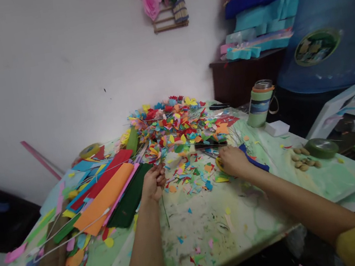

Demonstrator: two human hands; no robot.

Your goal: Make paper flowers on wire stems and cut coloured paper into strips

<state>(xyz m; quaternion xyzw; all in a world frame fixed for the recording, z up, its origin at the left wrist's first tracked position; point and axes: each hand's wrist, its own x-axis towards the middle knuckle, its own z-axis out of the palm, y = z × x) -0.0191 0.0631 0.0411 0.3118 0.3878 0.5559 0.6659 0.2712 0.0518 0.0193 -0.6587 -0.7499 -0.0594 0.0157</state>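
Two hands at a scrap-strewn surface (214, 231)

The left hand (153, 183) has its fingers closed on a thin wire (165, 210) that hangs toward the near edge. The right hand (233, 160) curls over a yellow scrap (218, 165); its fingers are hidden, so I cannot tell their grip. A blue piece (255, 163) is half covered behind it. The scrap heap (179, 126) crowds the far side and paper sheets (106, 195) the left, while bare stained room lies between the forearms.

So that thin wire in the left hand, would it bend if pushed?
Probably: the wire looks very thin for its length, so it would likely flex. It seems light, since the left hand holds it by one end. Laid on the table, it might roll.
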